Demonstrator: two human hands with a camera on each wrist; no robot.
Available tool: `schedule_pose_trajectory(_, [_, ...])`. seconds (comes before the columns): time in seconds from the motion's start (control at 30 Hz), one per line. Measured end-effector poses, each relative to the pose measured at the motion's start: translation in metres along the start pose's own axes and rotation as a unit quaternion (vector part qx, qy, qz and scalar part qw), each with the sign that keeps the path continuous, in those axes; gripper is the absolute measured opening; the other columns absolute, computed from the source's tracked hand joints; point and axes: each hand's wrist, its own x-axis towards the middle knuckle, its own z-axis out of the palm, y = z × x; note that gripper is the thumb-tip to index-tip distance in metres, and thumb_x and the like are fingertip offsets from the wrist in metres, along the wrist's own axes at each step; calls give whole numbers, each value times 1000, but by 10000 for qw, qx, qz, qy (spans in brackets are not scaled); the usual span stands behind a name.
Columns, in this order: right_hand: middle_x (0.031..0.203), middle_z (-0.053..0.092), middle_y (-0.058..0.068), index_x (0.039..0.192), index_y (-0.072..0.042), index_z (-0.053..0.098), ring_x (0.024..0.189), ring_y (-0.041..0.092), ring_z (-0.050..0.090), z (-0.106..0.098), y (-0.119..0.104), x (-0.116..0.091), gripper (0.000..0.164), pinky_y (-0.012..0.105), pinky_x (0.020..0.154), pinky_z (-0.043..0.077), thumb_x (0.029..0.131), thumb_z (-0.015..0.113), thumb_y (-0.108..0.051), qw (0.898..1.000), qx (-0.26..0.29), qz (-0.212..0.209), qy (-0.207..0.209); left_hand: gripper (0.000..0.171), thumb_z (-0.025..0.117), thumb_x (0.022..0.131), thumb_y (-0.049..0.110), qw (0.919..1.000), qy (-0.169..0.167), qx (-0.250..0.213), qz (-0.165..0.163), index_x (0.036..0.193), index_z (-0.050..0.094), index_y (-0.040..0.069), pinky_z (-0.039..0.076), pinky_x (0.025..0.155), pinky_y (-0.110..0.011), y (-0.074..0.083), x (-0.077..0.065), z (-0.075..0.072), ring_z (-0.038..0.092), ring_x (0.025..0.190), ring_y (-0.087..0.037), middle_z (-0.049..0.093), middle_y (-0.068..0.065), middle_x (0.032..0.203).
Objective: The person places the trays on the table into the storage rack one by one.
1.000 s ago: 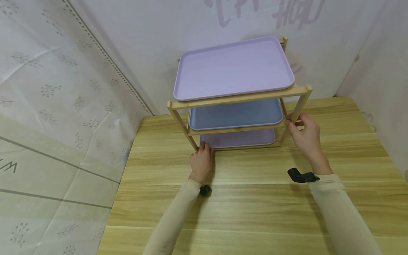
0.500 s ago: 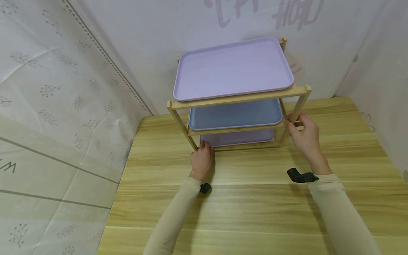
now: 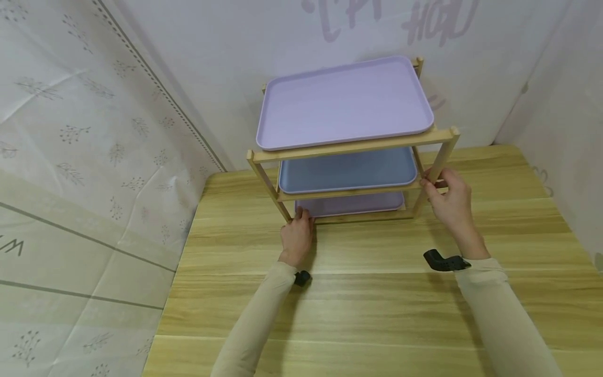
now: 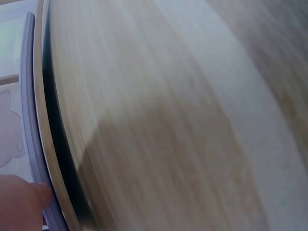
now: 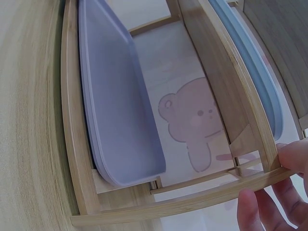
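A three-tier wooden rack holds a lilac tray on top, a blue tray in the middle and another lilac tray on the bottom tier. My left hand is at the bottom tray's front left corner, pinching its rim; in the left wrist view a digit lies against that rim. My right hand grips the rack's front right leg at middle-tier height. The right wrist view shows fingers and thumb around this wooden post, with the bottom tray sitting inside the frame.
The rack stands on a wood-grain table near its back edge. Behind it hangs a pale printed backdrop, with a patterned curtain to the left. Each wrist carries a black camera mount.
The bottom tray has shifted slightly left and back on its tier since a second ago, with the left hand at its corner. The right hand keeps its hold on the rack leg.
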Motion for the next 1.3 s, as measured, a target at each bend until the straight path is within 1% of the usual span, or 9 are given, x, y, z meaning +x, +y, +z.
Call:
schedule_pose_trajectory(0.17, [93,62,12,101,5,66,74,-9,50,0,1,-1,17,5,49,44,88,66,-5,10000,21,-44,32,23,59,96,30,9999,-58,-102,61,98,64,8,48,39,-40,-2,-1,1,61,50,-24,68,-7,105])
schedule_pose_trajectory(0.37, [94,62,12,101,4,66,74,-7,51,1,3,-2,16,5,49,44,89,65,-8,10000,31,-14,17,21,58,97,28,9993,-9,-346,169,93,63,8,48,40,-40,-6,-3,3,60,51,-25,67,-9,108])
schedule_pose_trajectory(0.43, [94,62,12,100,4,66,74,-7,51,2,3,-3,16,5,49,44,89,65,-7,10000,33,-24,16,18,60,96,25,9990,23,-388,229,94,63,7,49,42,-41,-7,-5,3,61,54,-27,67,-10,112])
schedule_pose_trajectory(0.5, [94,62,12,100,4,66,74,-9,51,2,4,-3,16,5,49,44,89,65,-7,10000,28,-21,-3,10,61,94,18,9987,-10,-379,333,98,64,9,50,44,-42,-8,-8,3,64,60,-29,67,-10,115])
schedule_pose_trajectory(0.53, [94,62,12,100,4,66,74,-9,50,2,4,-3,16,5,49,44,89,65,-7,10000,31,-16,-15,10,62,93,14,9986,-27,-361,397,101,65,10,51,45,-43,-8,-9,3,65,64,-30,67,-9,115])
schedule_pose_trajectory(0.67, [95,62,14,101,5,65,75,-10,50,2,4,-3,17,5,50,45,89,65,-7,10000,19,-9,-62,27,61,86,2,9973,-113,-415,595,109,66,15,53,50,-42,-12,-12,5,68,76,-30,66,-6,115])
schedule_pose_trajectory(0.87, [95,61,17,101,5,65,76,-10,49,3,4,-2,16,5,50,45,88,66,-5,9999,54,-84,-93,29,61,83,-2,9948,-166,-799,612,107,69,13,54,52,-44,-17,-8,6,69,68,-31,67,-9,119])
schedule_pose_trajectory(1.1, [95,63,16,100,5,65,74,-11,50,5,6,-1,16,7,48,46,88,66,-6,9999,119,-70,-84,31,59,84,-5,9921,-372,-1002,650,110,67,11,56,57,-46,-25,-4,8,70,75,-34,65,-14,125])
schedule_pose_trajectory(1.3, [97,64,15,101,4,65,75,-11,50,4,5,-1,17,6,50,45,89,66,-7,9999,61,-5,-140,34,58,83,-6,9901,-566,-1154,556,111,66,11,56,58,-46,-28,-3,8,70,75,-36,64,-12,127])
